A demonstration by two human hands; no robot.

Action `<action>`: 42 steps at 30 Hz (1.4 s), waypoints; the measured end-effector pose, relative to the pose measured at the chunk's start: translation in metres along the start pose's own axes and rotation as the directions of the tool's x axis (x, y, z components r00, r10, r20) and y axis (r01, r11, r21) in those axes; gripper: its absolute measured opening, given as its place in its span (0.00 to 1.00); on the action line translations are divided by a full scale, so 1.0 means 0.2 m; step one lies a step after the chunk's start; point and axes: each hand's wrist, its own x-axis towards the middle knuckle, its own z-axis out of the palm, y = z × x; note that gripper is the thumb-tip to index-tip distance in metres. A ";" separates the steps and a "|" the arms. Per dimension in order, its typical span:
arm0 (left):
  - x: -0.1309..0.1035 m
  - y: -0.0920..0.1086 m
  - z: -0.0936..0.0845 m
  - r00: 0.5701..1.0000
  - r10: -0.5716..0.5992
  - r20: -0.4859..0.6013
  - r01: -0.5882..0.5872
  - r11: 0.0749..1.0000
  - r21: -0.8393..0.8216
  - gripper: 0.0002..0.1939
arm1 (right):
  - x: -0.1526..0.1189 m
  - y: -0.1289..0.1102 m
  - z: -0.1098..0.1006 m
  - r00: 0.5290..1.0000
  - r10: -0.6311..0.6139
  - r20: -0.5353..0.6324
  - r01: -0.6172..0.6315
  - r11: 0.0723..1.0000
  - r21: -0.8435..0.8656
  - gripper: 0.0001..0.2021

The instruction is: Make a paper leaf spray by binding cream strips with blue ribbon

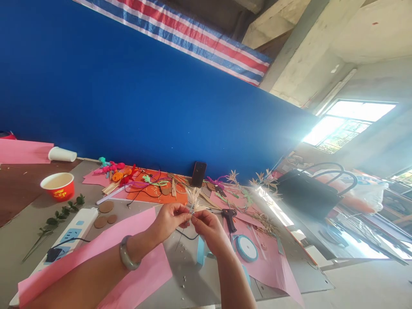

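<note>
Over the middle of the table, my left hand (174,219) and my right hand (206,225) meet, fingertips pinched together. Between them is a small pale, feathery bunch (193,197) that fans out upward, with a thin dark stem below. Both hands appear to grip its base; the exact contact is hidden by the fingers. A light blue ribbon strip (200,250) hangs beside my right hand. The blue ribbon roll (246,248) lies to the right on pink paper (270,268). Small white beads (183,279) are scattered on the grey tabletop below the hands.
A black glue gun (229,219) lies right of my hands. Behind them a phone (198,174) leans against the blue partition (144,98). On the left are a power strip (75,229), a green leafy sprig (61,214) and a red paper bowl (58,187). A black bag (305,193) stands right.
</note>
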 end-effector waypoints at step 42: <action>0.00 -0.01 0.00 0.998 0.034 0.049 -0.031 0.998 -0.055 0.16 | -0.03 -0.02 0.03 0.978 -0.078 -0.193 0.070 0.996 -0.052 0.12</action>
